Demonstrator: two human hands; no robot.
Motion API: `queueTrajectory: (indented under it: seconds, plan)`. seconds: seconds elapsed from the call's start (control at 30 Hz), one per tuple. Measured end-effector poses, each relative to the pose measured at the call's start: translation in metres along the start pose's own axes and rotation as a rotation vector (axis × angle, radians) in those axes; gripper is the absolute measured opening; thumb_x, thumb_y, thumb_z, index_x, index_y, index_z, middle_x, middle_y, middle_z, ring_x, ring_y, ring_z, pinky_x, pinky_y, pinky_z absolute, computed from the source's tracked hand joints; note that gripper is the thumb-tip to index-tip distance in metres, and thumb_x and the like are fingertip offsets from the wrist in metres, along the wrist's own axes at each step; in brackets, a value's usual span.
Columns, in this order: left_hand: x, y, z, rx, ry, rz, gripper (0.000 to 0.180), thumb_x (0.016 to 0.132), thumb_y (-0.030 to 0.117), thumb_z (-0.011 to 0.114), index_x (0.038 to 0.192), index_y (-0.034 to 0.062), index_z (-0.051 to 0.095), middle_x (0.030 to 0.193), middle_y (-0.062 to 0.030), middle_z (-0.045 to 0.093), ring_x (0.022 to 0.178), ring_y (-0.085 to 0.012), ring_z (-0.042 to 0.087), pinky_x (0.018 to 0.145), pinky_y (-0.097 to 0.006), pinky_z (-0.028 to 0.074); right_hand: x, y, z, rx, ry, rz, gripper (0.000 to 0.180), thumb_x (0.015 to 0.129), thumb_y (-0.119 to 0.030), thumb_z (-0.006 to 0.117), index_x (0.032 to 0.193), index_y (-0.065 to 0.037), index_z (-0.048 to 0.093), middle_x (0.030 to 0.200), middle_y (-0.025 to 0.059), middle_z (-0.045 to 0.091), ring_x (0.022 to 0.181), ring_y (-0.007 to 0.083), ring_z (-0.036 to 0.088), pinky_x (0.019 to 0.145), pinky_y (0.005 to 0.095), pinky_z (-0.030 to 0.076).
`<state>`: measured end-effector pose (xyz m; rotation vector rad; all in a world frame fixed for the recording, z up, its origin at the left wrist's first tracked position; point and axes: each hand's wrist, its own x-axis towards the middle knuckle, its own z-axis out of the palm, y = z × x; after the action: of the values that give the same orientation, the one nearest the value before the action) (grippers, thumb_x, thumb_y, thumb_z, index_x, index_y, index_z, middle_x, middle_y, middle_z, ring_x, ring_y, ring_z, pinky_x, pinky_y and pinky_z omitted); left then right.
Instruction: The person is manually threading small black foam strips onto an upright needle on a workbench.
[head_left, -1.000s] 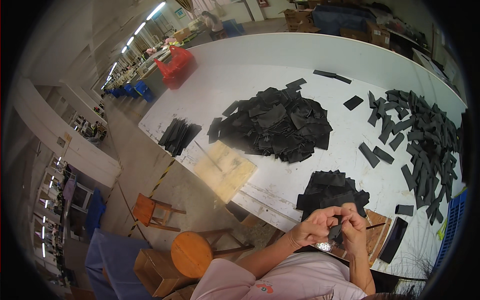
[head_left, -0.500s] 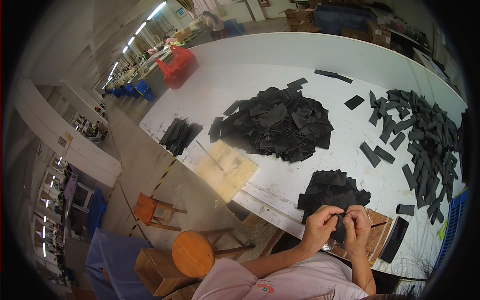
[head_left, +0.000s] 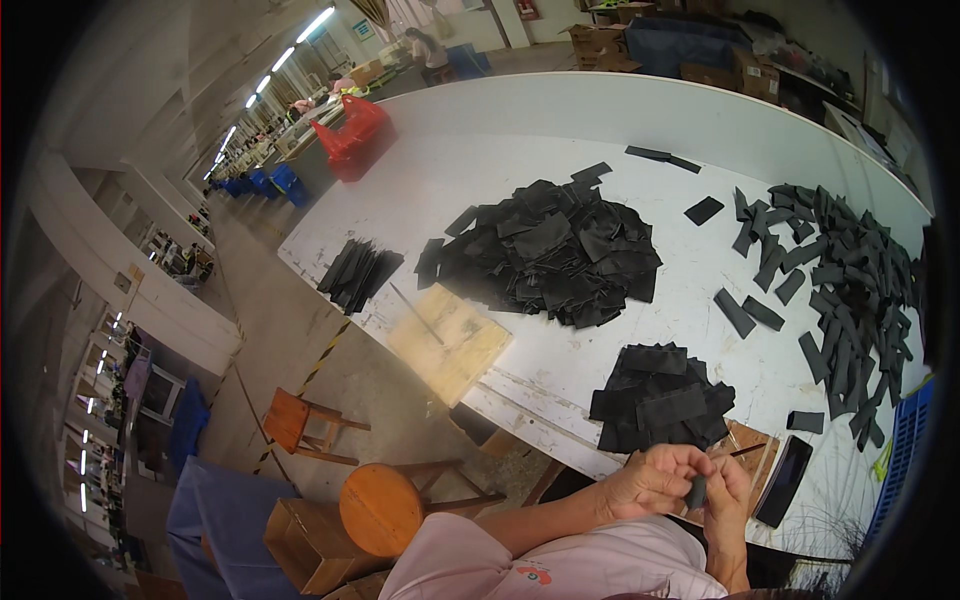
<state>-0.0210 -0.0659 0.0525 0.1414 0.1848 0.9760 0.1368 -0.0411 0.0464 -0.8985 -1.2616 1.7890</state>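
My left hand (head_left: 652,484) and my right hand (head_left: 728,502) meet close to my body at the table's near edge. Both are closed, with fingertips together around a small dark fabric piece (head_left: 697,491), mostly hidden by the fingers. Just beyond them lies a low pile of flat black fabric pieces (head_left: 668,408). Under and beside my right hand is a brown wooden board (head_left: 757,452) with a thin dark tool (head_left: 747,451) on it. A black phone (head_left: 785,482) rests to the right of that board.
A large heap of black pieces (head_left: 560,250) covers the table's middle. Narrow folded strips (head_left: 850,290) are spread along the right. At the left are a strip bundle (head_left: 360,272), a pale wooden block (head_left: 452,343) and a red bag (head_left: 355,138). A stool (head_left: 381,510) stands below.
Both hands have drawn down toward my body, away from the near pile, with the dark piece between them. More of that pile now shows.
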Motion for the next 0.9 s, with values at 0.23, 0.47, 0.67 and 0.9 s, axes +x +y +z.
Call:
queueTrajectory:
  seconds: [0.23,0.47,0.67,0.9]
  plan:
    - [0.023,-0.001,0.046,0.027,-0.371,-0.084,0.035,0.077,0.005,0.054,0.109,-0.0011,0.041,0.076,-0.0084,0.056,0.032,-0.0004,0.033,0.03,-0.013,0.023,-0.013,-0.056,-0.001,-0.432,0.104,-0.531,0.031,0.08,-0.031,0.054,0.066,-0.005,0.043,0.07,0.0026,0.04,0.057,0.007,0.037,0.046,0.019,0.026]
    - [0.067,0.01,0.024,-0.026,-0.106,0.09,0.018,0.087,0.008,0.042,0.105,0.0049,0.043,0.066,0.0014,0.052,0.033,0.0001,0.03,0.032,-0.015,0.022,0.027,-0.057,-0.023,-0.24,0.239,-0.246,0.027,0.084,-0.024,0.05,0.065,-0.006,0.041,0.057,-0.0049,0.035,0.044,0.0017,0.027,0.039,0.0168,0.019]
    - [0.083,0.008,-0.026,-0.031,0.229,0.047,0.012,0.083,0.005,0.046,0.094,0.008,0.048,0.059,0.0026,0.047,0.033,-0.0016,0.029,0.031,-0.016,0.021,0.043,0.001,-0.049,-0.111,0.17,0.007,0.026,0.083,-0.028,0.053,0.066,-0.01,0.044,0.054,-0.0065,0.036,0.043,0.0016,0.03,0.038,0.0171,0.021]
    - [0.08,-0.007,-0.044,-0.083,0.301,-0.038,0.01,0.082,0.006,0.048,0.092,0.0072,0.048,0.061,0.0019,0.048,0.034,-0.0015,0.032,0.031,-0.015,0.023,0.034,0.024,-0.054,0.026,0.217,0.083,0.023,0.081,-0.026,0.056,0.069,-0.007,0.049,0.053,-0.002,0.043,0.041,0.0046,0.037,0.036,0.0164,0.028]
